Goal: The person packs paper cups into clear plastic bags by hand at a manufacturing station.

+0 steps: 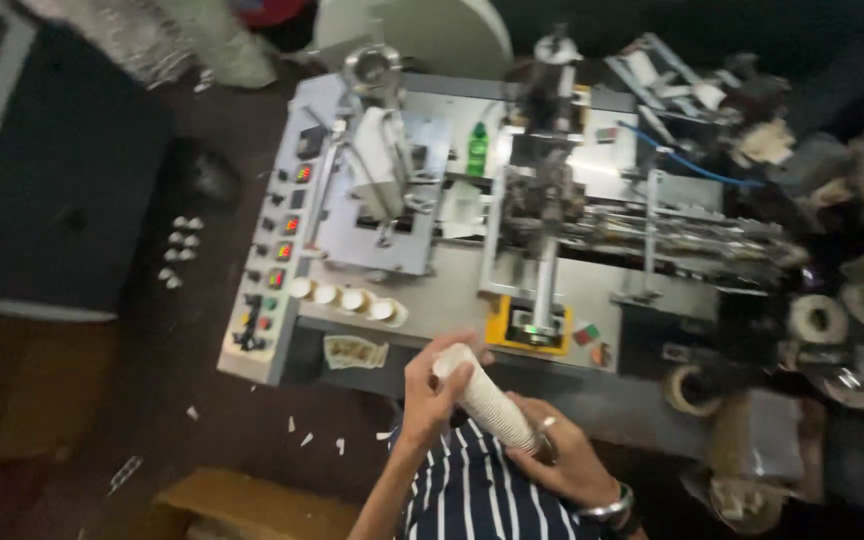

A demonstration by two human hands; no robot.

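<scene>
The big grey machine [552, 200] fills the middle and right of the frame, its panel of lit buttons [277, 255] running down its left edge and a green bottle [477, 148] standing near its top centre. Along its near edge, just right of the panel, sits a short row of white paper cups [344, 297], and at the right of the frame lie several tape rolls [818, 320].

Below all that, at the bottom centre, I hold a stack of white paper cups [484, 400] between both hands, in front of my striped shirt [472, 490]. Its long axis slants from upper left to lower right: the upper end points toward the machine's near edge, the lower end toward my body. It lies across both palms, so neither hand has to reach.

My left hand [430, 390] is curled closed around the upper end, fingers wrapped over the top cups. My right hand [562, 460], with a ring and a wrist bracelet, is partly closed, cradling the lower end from beneath, thumb along the side.
</scene>
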